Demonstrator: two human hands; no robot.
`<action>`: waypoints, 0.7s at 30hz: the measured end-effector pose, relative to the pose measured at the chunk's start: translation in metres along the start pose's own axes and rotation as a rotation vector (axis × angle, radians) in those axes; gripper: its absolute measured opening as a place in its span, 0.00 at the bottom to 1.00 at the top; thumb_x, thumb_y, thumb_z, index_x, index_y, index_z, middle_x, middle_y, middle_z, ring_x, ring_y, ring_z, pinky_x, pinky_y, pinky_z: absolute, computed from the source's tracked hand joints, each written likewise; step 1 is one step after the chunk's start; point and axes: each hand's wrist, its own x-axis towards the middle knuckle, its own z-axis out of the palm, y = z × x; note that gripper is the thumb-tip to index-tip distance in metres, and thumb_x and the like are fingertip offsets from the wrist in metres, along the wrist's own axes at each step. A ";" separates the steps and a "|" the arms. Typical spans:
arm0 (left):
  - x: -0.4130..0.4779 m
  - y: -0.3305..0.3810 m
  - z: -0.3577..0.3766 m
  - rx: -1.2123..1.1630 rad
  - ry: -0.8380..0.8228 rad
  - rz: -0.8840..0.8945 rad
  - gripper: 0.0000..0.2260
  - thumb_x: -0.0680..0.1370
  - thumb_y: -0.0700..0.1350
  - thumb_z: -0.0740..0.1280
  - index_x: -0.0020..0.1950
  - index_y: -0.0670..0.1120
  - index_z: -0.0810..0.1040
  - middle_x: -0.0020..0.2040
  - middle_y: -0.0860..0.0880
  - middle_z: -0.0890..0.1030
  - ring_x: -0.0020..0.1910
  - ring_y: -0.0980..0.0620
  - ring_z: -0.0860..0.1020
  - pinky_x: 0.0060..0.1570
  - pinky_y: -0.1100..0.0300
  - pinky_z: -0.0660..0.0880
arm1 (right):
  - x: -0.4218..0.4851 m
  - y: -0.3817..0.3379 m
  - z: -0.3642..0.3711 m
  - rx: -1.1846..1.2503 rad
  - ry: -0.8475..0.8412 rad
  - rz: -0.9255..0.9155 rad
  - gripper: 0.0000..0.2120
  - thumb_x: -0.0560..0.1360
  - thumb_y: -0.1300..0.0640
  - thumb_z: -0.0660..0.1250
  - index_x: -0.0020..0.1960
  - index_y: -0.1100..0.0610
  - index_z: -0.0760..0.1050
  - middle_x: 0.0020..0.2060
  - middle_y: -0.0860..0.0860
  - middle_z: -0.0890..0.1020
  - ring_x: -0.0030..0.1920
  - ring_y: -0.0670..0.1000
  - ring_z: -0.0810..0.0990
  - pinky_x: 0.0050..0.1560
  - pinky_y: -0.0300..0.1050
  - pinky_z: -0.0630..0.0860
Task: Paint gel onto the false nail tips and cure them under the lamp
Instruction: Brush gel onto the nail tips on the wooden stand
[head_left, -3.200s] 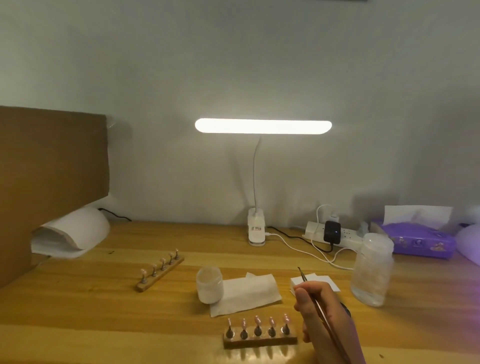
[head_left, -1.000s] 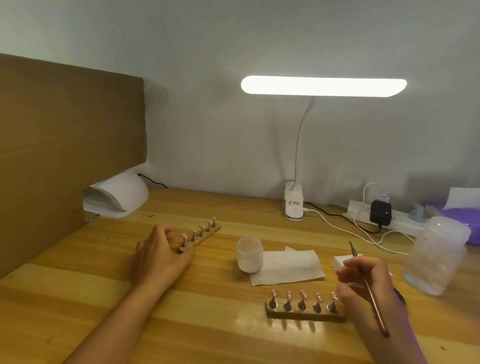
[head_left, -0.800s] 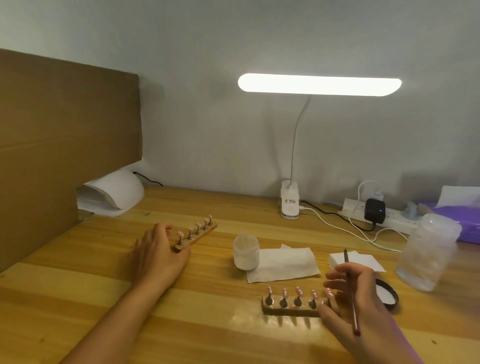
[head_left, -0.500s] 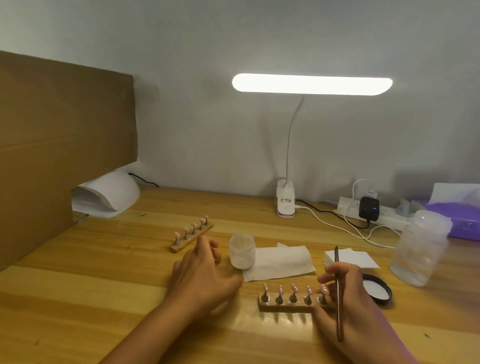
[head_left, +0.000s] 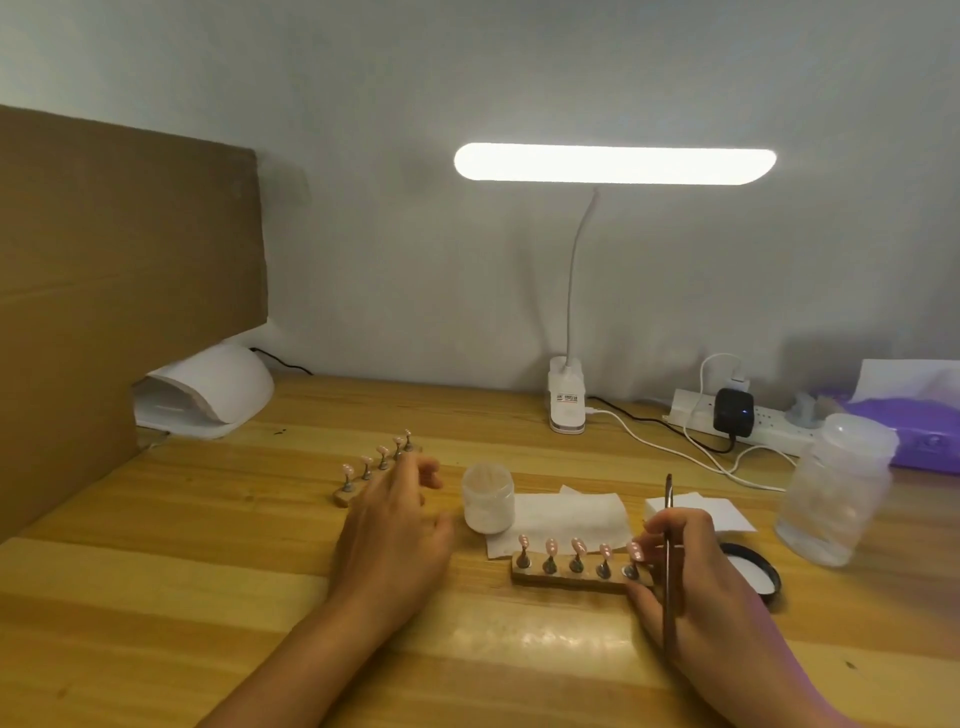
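Observation:
Two wooden holders carry pink false nail tips on small stands. The near holder (head_left: 566, 576) lies in front of me; my right hand (head_left: 696, 582) touches its right end while gripping a thin brush (head_left: 668, 551), bristle end pointing up. The far holder (head_left: 347, 493) lies angled to the left. My left hand (head_left: 397, 530) hovers empty between the two holders, fingers spread, blurred by motion. A small white gel jar (head_left: 488, 498) stands open beside its black lid (head_left: 753, 569). The white curing lamp (head_left: 208, 392) sits at the back left.
A white tissue (head_left: 571, 512) and a paper pad (head_left: 727, 512) lie behind the near holder. A clear plastic jar (head_left: 836, 488) stands at right. A lit desk lamp (head_left: 566, 410), power strip (head_left: 779, 421), purple tissue box (head_left: 914, 426) and cardboard panel (head_left: 119, 291) line the back.
My left hand left the far holder, swung right toward the gel jar, and now hovers between the holders. My right hand lowered onto the near holder's right end, brush still held.

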 end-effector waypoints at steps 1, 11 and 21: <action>0.004 -0.003 -0.005 0.028 0.076 0.001 0.17 0.75 0.47 0.69 0.60 0.56 0.67 0.54 0.60 0.73 0.53 0.57 0.71 0.50 0.59 0.71 | -0.001 0.000 0.000 -0.004 -0.003 0.004 0.30 0.73 0.55 0.74 0.55 0.38 0.53 0.51 0.36 0.73 0.50 0.35 0.76 0.43 0.24 0.71; 0.031 -0.059 -0.024 0.201 0.025 -0.415 0.25 0.72 0.59 0.72 0.62 0.52 0.66 0.61 0.53 0.76 0.62 0.47 0.72 0.59 0.52 0.65 | -0.003 -0.008 -0.004 -0.075 -0.009 0.047 0.33 0.71 0.55 0.75 0.56 0.41 0.51 0.49 0.37 0.70 0.46 0.41 0.76 0.42 0.29 0.72; 0.029 -0.061 -0.024 0.211 -0.011 -0.304 0.13 0.76 0.55 0.68 0.59 0.55 0.76 0.54 0.56 0.80 0.55 0.52 0.77 0.58 0.53 0.73 | -0.007 -0.015 -0.008 -0.104 -0.033 0.042 0.27 0.73 0.56 0.73 0.54 0.43 0.54 0.47 0.39 0.73 0.45 0.41 0.78 0.46 0.33 0.77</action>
